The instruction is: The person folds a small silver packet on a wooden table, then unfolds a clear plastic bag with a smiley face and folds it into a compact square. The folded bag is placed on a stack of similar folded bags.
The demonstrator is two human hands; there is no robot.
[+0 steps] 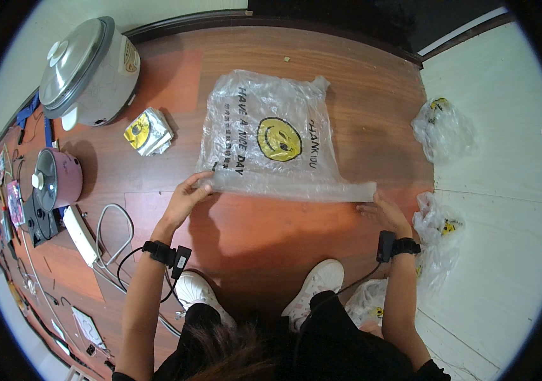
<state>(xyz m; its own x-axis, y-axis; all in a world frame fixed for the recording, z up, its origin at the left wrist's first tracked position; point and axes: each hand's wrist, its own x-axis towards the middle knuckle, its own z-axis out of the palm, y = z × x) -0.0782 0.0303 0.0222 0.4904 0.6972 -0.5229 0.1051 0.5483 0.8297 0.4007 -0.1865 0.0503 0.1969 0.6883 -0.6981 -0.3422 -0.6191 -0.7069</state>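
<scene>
A clear plastic carrier bag (271,128) with a yellow smiley face and black print lies spread on the wood-look floor, its near edge forming a narrow strip. My left hand (186,195) has thumb and fingers on the strip's left end, pinching the plastic. At the strip's right end, the fingers of my right hand (387,209) touch the corner; whether they grip it is unclear. A stack of folded plastic bags (149,132) lies left of the spread bag.
On the left stand a large lidded electric cooker (95,76), a small pink pot (64,176) and a white power strip (81,235) with cables, beside scattered tools. Crumpled plastic bags (442,128) lie along the right wall. My shoes (318,290) are near the bottom.
</scene>
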